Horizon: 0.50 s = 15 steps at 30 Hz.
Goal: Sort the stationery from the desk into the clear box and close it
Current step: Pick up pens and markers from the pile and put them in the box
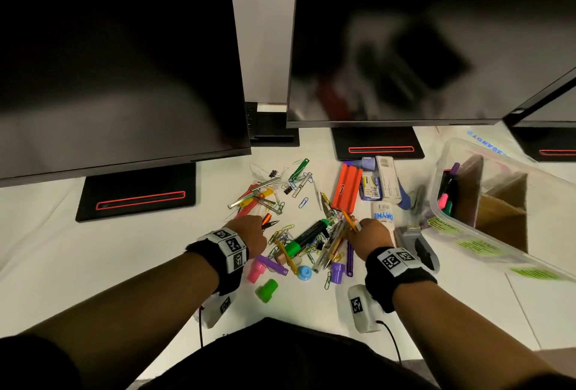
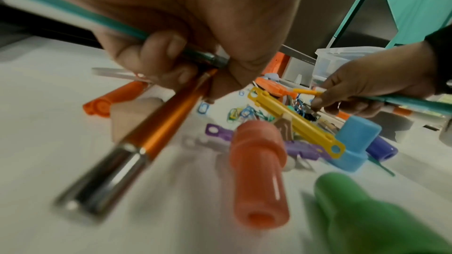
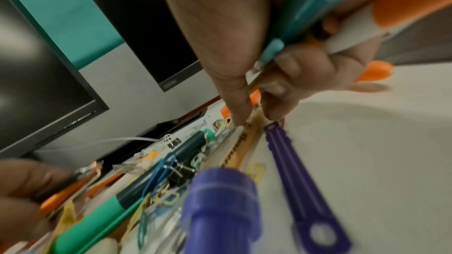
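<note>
A heap of stationery [image 1: 299,227] lies mid-desk: pens, a green highlighter [image 1: 308,233], paper clips and binder clips. At the heap's left edge my left hand [image 1: 249,233] grips an orange metal pen [image 2: 159,134] and a teal pen [image 2: 73,13]. My right hand [image 1: 371,238] is at the heap's right edge. It holds a teal pen [image 3: 305,16] and an orange-and-white pen [image 3: 391,13], while its thumb and fingertip pinch a yellow pencil [image 3: 242,146]. The clear box [image 1: 467,233] stands open at the right with markers and cardboard dividers inside.
Three dark monitors on black stands line the back, the left stand [image 1: 137,193] close to the heap. An orange case [image 1: 346,190], staple boxes [image 1: 371,187] and a glue stick [image 1: 383,215] lie behind the right hand. Pink [image 1: 257,271], green [image 1: 266,289], blue [image 1: 304,272] and purple [image 1: 336,272] stamps sit in front.
</note>
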Each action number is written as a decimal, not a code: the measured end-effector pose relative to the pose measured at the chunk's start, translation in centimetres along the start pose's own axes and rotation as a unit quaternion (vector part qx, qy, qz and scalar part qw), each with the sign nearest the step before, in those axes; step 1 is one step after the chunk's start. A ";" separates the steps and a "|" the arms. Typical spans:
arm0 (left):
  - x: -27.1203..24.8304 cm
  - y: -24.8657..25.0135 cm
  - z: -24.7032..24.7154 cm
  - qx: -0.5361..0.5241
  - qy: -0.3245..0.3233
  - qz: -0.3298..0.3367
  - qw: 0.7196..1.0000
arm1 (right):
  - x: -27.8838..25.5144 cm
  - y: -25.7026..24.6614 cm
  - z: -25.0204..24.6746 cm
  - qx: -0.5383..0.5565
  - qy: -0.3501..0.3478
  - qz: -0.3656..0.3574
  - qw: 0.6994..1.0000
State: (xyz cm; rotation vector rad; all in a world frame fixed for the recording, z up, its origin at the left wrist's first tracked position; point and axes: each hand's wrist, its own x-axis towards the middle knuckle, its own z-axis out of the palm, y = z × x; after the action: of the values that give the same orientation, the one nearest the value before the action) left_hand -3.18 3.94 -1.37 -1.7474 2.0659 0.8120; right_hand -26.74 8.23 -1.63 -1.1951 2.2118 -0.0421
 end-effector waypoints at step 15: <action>0.1 5.7 -0.2 0.022 0.018 0.159 0.987 | 0.2 0.3 0.6 0.005 -0.013 0.013 1.000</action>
State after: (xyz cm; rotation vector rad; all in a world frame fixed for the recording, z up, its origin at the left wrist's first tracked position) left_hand -8.65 4.29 0.00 -1.4376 2.4067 0.8174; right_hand -26.74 8.39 -2.29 -1.1547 2.2010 -0.0266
